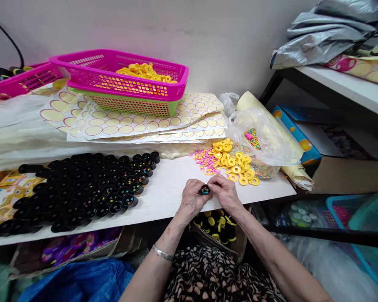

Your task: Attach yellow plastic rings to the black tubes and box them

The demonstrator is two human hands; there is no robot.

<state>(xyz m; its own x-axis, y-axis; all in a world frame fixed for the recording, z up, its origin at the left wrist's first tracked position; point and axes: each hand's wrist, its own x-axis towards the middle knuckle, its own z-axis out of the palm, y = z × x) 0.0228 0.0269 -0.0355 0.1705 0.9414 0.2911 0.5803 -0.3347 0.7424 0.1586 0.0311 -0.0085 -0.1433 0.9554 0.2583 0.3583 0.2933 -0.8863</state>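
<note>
A small round black cup (205, 190) with tiny coloured bits inside is held upright above the table's front edge. My left hand (191, 198) is closed around its left side. My right hand (226, 193) is closed too, thumb and fingers pinched at the cup's right rim; whether a tiny bit is also between them is hidden. Just beyond my hands lie a heap of yellow rings (236, 163) and scattered pink and yellow beads (207, 161). Many similar black cups (91, 188) stand in packed rows to the left, several showing coloured bits inside.
Behind, a pink basket (119, 90) of yellow pieces sits in a green one on sticker sheets (126, 126). A clear bag (264, 134) of beads lies right. Below the edge is a box (239, 247) of black-and-yellow pieces. A white shelf (359, 86) juts in at right.
</note>
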